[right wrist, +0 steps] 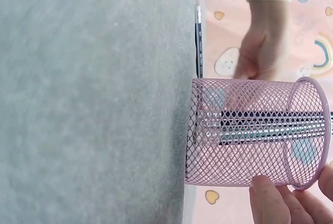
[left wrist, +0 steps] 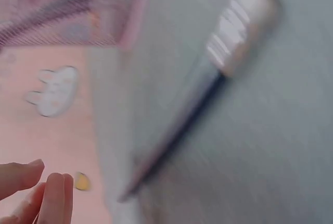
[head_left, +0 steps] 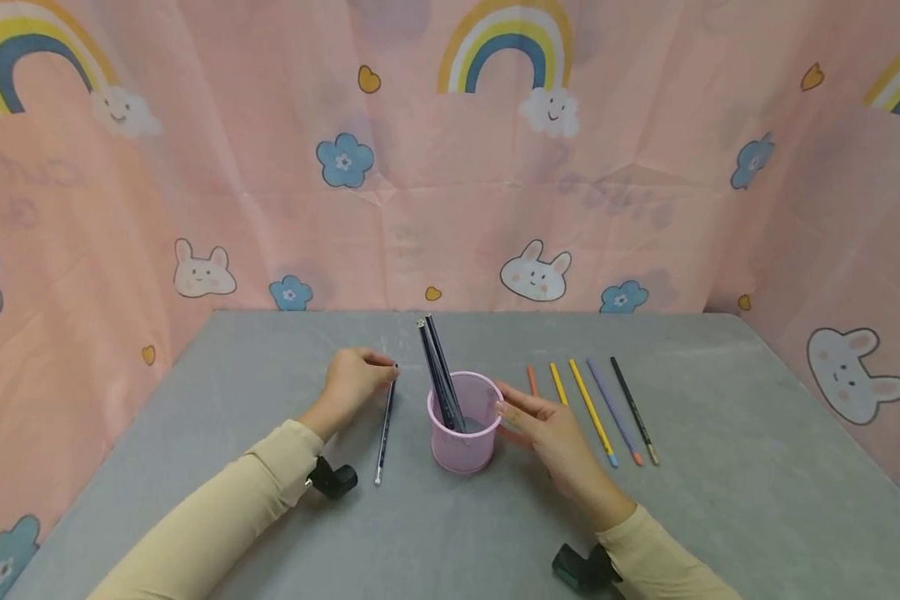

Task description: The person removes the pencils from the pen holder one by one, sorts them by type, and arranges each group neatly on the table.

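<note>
A pink mesh pencil cup (head_left: 461, 450) stands upright mid-table, with several dark pencils (head_left: 441, 375) leaning inside it. My right hand (head_left: 558, 442) holds the cup by its right side near the rim; in the right wrist view its fingertips (right wrist: 263, 187) lie against the mesh. To the left of the cup, a dark pencil (head_left: 386, 429) lies on the table, its pale eraser end nearest me. My left hand (head_left: 352, 383) is at that pencil's far end. In the left wrist view the left fingertips (left wrist: 57, 193) appear apart from the blurred pencil (left wrist: 182, 120).
Right of the cup lie an orange pencil (head_left: 532, 380), yellow pencils (head_left: 589, 408), a purple pencil (head_left: 615, 410) and a black pencil (head_left: 633, 408), partly behind my right hand. The grey table (head_left: 720, 500) ends at a pink patterned curtain (head_left: 420, 225).
</note>
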Tool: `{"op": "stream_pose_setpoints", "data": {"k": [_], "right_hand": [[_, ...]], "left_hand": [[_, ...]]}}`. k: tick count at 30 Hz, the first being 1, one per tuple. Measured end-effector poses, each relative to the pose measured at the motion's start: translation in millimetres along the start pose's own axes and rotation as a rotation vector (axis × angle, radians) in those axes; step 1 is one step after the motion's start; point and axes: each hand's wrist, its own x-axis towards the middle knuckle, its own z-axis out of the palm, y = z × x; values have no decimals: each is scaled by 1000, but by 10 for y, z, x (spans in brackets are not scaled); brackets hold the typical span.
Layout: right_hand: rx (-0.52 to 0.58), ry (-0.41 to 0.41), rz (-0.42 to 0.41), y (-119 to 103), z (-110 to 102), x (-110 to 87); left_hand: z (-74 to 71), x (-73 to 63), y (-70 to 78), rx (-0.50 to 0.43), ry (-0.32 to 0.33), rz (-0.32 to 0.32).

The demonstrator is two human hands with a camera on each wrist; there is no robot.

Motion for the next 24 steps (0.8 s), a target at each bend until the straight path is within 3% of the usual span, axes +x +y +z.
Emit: {"op": "stream_pose_setpoints", "data": {"k": [9,13,19,24], "right_hand": [[4,-10,-4,-6,-6,11],[5,-7,-1,9,-8,0],[14,-6,-2,11,5,-2],[20,-6,-7,-2,-15,10]], "left_hand": [[-38,-325,264,-294,67,119],[-8,-419,346,-379,64,147],[32,-499,399,-455,80,160],[74,-543,385,-450,94,178]]}}
